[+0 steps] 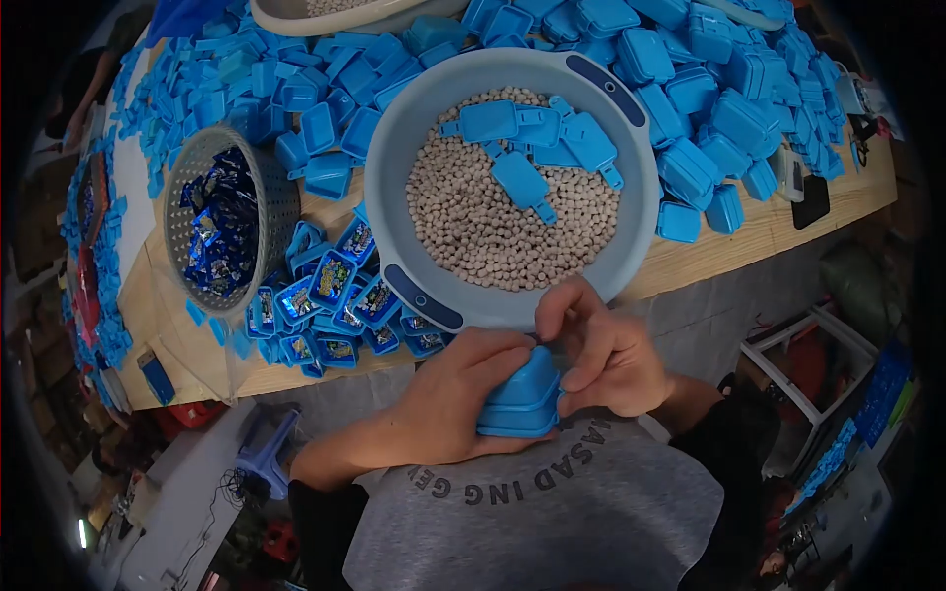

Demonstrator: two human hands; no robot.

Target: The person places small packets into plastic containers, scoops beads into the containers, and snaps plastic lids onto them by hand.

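Note:
My left hand (439, 399) is wrapped round a blue plastic box (520, 399), close to my chest at the near rim of the basin. On the box's right side is my right hand (616, 360), its fingers curled, with some fingertips at the box's edge; whether they grip it is hard to tell. Just beyond both hands stands a round grey-blue basin (389, 212) filled with small beige balls (458, 222). Several flat blue lids (517, 179) lie on the balls.
Left of the basin, a grey basket (274, 212) holds dark blue packets (222, 231). Open boxes with packets (333, 278) lie beside it. Blue boxes (744, 123) are heaped at the right. A black phone (811, 203) lies near the table's right edge.

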